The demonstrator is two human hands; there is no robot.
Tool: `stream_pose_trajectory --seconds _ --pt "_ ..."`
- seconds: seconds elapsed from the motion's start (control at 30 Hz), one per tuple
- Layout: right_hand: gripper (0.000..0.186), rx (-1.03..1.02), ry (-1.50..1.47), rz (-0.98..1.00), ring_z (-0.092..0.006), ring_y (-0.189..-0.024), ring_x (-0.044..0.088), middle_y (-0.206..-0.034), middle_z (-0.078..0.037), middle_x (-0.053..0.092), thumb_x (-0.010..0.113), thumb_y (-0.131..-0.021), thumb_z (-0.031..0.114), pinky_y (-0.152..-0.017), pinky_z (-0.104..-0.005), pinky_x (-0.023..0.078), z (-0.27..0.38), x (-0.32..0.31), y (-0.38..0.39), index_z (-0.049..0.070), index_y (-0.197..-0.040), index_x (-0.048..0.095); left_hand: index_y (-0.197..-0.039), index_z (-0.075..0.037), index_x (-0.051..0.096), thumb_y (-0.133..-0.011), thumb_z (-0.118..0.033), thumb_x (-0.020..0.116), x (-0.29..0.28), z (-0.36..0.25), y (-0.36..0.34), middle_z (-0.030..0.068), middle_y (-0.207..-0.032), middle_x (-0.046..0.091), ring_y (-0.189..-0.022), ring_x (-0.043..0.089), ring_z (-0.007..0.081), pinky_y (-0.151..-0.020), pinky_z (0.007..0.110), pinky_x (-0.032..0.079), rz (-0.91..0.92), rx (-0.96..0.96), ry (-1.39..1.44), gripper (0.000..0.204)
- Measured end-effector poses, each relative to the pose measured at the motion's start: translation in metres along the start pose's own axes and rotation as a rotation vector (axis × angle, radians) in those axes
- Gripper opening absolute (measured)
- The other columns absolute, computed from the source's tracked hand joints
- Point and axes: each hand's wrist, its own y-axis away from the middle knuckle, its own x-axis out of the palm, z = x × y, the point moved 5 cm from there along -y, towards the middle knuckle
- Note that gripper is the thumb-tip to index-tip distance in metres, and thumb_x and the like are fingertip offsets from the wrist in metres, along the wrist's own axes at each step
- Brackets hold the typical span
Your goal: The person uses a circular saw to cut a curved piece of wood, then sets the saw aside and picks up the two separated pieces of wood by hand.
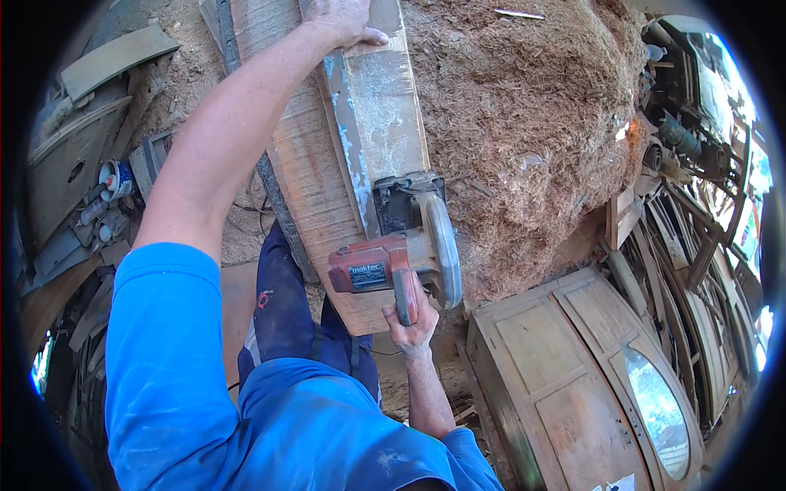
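My right hand (412, 325) is wrapped round the rear handle of a red circular saw (372, 263) with a grey blade guard. The saw's base sits on the near end of a narrow board (381, 114) that has worn pale-blue paint along its left side. Beneath that board lies a wider, rough plank (299, 147). Far up at the picture's top edge, my left hand (342, 18) lies on the narrow board with the thumb stretched out to the right. The rest of its fingers are mostly cut off by the frame. The saw hides its blade.
A large heap of sawdust and shavings (524, 139) rises right of the boards. At the lower right lies a wooden cabinet (532, 352) with an oval glass pane. Wood scraps (119, 61) and a blue-and-white tub (119, 178) are at left; stacked planks (688, 270) lean at right.
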Motion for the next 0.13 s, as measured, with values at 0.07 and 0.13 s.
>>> stream_pose_trajectory --seconds 0.07,0.13 --pt "0.078 0.001 -0.007 -0.003 -0.0355 -0.101 0.075 -0.122 -0.026 0.07 0.085 -0.076 0.019 -0.084 -0.0386 0.06 -0.0001 0.0008 -0.0004 -0.006 -0.143 0.053 -0.164 -0.005 0.015 -0.075 -0.077 0.07 0.0007 0.0023 0.0007 0.0185 -0.171 0.015 -0.157 0.011 0.0442 -0.126 0.061 0.01 0.004 -0.001 0.0 0.127" --pt "0.076 -0.025 -0.011 -0.011 -0.0357 -0.103 0.075 -0.124 -0.026 0.07 0.084 -0.078 0.019 -0.087 -0.0383 0.059 0.0007 0.0011 -0.0013 -0.006 -0.143 0.053 -0.165 -0.006 0.013 -0.076 -0.076 0.07 0.0016 0.0037 0.0017 0.0177 -0.172 0.014 -0.157 0.01 0.0445 -0.125 0.062 0.009 0.026 0.001 0.01 0.126"
